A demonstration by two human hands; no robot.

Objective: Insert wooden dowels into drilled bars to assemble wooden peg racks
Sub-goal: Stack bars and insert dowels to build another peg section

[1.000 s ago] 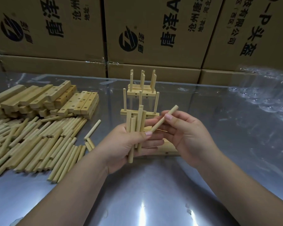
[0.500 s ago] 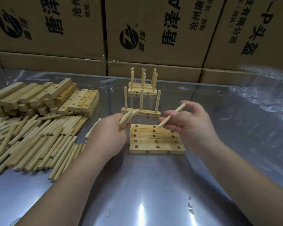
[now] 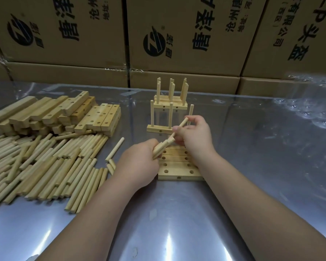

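My left hand grips a small bundle of wooden dowels that points up and right. My right hand pinches a single dowel, held slanted above the far edge of several drilled bars that lie flat side by side on the table. My right forearm covers the right ends of these bars. Just beyond the hands stands a finished peg rack with upright dowels, and further back more racks are stacked.
A wide spread of loose dowels lies at the left, with a pile of drilled bars behind it. One stray dowel lies between pile and hands. Cardboard boxes wall the back. Crumpled clear plastic sits at the right.
My right hand has come down and left with its dowel, toward the far edge of the flat bars. My left hand moved right with its bundle, so both hands nearly touch.
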